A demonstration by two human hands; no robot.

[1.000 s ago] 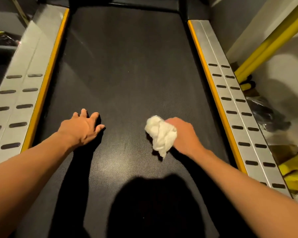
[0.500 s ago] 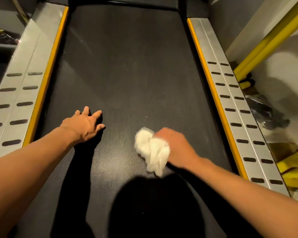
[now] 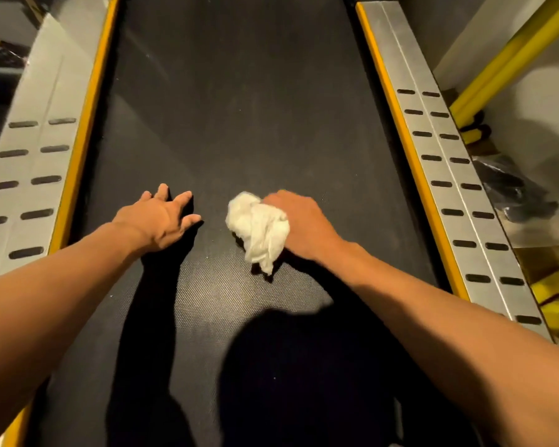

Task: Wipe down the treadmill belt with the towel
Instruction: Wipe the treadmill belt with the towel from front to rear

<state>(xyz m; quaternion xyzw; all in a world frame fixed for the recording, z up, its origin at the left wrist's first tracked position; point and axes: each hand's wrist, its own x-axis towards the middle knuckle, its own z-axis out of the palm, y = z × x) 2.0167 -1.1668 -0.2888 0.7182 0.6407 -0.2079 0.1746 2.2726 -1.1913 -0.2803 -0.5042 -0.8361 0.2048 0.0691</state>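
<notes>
The black textured treadmill belt (image 3: 239, 108) runs away from me between two silver side rails. A crumpled white towel (image 3: 258, 229) lies bunched on the belt near its middle, and my right hand (image 3: 300, 222) grips it from the right, fingers curled into the cloth and pressing it down. My left hand (image 3: 160, 217) rests flat on the belt to the left of the towel, fingers spread and straight, a hand's width away from the cloth.
A silver slotted rail with a yellow inner edge borders the belt on the left (image 3: 33, 162) and on the right (image 3: 446, 162). A yellow frame bar (image 3: 510, 56) slants past the right rail, with dark bags (image 3: 510, 188) on the floor beside it.
My right hand pulled the towel toward me and to the left, then pushed it forward again up the belt. The left hand stayed planted in place.
</notes>
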